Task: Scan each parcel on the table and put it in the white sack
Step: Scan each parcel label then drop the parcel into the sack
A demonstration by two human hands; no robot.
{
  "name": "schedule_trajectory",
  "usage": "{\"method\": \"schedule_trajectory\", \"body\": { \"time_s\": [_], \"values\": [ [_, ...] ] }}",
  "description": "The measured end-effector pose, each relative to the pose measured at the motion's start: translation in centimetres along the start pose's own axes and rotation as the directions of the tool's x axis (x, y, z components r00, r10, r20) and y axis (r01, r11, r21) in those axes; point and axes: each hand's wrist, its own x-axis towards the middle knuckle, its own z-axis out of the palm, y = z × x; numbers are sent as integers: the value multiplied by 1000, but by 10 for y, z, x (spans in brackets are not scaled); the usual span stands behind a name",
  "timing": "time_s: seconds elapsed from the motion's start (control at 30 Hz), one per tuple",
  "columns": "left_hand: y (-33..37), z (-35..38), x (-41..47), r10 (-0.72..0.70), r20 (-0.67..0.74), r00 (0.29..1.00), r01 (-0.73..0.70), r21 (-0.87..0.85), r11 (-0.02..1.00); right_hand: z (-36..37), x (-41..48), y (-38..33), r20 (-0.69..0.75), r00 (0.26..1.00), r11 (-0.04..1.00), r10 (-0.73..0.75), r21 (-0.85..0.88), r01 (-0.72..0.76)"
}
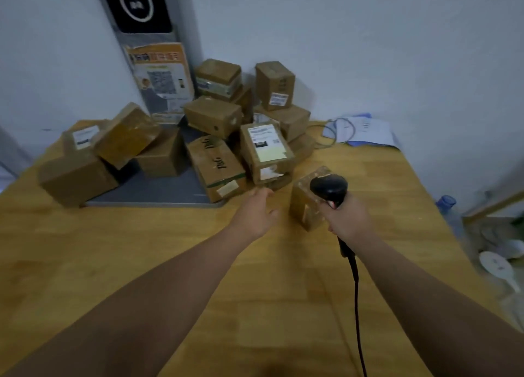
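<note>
Several brown cardboard parcels are piled at the back of the wooden table (pixel 141 263). One parcel with a white and yellow label (pixel 266 149) faces up near the front of the pile. A small parcel (pixel 304 203) stands apart, closest to me. My right hand (pixel 347 220) grips a black barcode scanner (pixel 329 191) just beside and above that small parcel; its cable (pixel 356 305) trails back toward me. My left hand (pixel 256 212) reaches forward with relaxed fingers, holding nothing, just short of the pile's front edge. The white sack is not in view.
A grey mat (pixel 158 191) lies under part of the pile. A tall grey stand with an orange poster (pixel 161 76) leans in the corner. Papers and a looped cable (pixel 360 130) lie at the back right. A blue-capped bottle (pixel 448 203) stands past the table's right edge.
</note>
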Motion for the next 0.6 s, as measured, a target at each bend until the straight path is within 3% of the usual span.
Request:
{"method": "schedule_trajectory", "body": {
  "time_s": [0.13,0.33,0.47,0.6],
  "values": [
    [33,33,45,-23,58,998,14,155,988,-16,25,23,-34,997,997,74,24,-73],
    [59,52,90,-75,206,976,22,250,968,-28,50,36,-74,986,982,147,129,-137],
    [44,56,91,-114,192,975,86,146,986,-26,56,43,-10,960,897,281,358,-259],
    [10,44,63,-136,50,989,144,-207,968,-28,55,35,123,937,800,327,492,-343]
  ]
}}
